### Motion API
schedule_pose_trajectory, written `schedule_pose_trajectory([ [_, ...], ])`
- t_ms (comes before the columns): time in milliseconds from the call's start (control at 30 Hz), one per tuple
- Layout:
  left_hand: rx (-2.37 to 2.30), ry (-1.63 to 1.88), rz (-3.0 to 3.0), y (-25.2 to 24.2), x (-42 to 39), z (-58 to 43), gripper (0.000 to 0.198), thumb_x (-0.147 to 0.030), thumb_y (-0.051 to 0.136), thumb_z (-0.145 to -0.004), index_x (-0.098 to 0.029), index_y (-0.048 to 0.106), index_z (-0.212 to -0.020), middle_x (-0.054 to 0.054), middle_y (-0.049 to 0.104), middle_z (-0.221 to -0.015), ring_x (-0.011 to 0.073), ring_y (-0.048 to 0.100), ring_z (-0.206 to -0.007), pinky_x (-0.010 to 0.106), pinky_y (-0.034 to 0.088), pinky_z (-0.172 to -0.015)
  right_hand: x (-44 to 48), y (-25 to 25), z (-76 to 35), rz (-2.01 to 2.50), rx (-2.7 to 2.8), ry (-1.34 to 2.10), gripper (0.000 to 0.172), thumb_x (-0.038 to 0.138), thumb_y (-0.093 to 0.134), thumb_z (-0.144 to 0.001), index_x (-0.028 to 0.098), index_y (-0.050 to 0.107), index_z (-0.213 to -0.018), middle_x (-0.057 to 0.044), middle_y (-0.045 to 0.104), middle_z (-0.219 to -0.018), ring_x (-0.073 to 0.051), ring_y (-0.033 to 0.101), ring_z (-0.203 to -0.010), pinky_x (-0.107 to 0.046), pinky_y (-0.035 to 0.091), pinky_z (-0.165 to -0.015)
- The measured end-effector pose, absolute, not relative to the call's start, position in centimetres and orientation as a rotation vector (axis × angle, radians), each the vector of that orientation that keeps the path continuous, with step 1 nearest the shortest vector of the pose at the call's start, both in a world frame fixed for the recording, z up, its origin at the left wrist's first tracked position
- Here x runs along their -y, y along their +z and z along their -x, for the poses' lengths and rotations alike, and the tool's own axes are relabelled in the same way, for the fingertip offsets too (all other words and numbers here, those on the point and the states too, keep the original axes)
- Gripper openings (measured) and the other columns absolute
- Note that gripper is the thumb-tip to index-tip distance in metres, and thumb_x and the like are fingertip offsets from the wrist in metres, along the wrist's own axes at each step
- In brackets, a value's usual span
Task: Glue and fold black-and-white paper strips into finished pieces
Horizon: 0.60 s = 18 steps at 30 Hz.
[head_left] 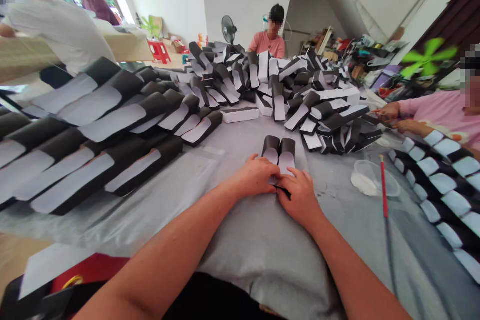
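Note:
Two black-and-white folded paper pieces (288, 152), rounded and black at the far end with white tops, lie side by side in front of me on the cloth-covered table. My left hand (258, 176) is closed around the near end of the left piece, fingers curled over its white top. On the near end of the right piece, my right hand (300, 192) grips with thumb and fingers bent inward. The fingertips of both hands meet at the near edges, where a dark strip shows under the right hand. The hands cover the near ends.
Stacked paper pieces (127, 160) fill the left side, and a loose pile (258, 72) spreads across the back. At right are a clear plastic tub (390, 180) with white paste, a red-handled brush (384, 187) and more rows (431, 170). Several co-workers sit around.

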<state>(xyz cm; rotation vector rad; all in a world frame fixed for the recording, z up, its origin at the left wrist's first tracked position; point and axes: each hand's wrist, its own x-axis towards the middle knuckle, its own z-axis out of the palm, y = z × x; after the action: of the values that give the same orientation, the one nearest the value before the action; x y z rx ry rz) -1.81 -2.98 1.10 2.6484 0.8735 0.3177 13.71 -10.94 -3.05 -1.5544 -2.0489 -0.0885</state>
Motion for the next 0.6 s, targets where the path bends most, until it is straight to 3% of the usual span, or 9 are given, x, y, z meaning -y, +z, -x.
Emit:
schedule_pose_trajectory([
  [600,-0.857,0.332,-2.756,0.77,2.95,1.74,0.023,-0.031,0.072,-0.072,-0.022,0.065,-0.092,0.001,0.069,-0.092,0.023,0.061,-0.099,0.052,0.032,-0.104,10.79,-3.18,-13.77,1.533,2.038,-0.052,0.021,0.013,0.049,-0.076,0.024,0.067,-0.082,-0.003,0.072,-0.1,-0.031,0.05,-0.117,-0.055,0.03,-0.098],
])
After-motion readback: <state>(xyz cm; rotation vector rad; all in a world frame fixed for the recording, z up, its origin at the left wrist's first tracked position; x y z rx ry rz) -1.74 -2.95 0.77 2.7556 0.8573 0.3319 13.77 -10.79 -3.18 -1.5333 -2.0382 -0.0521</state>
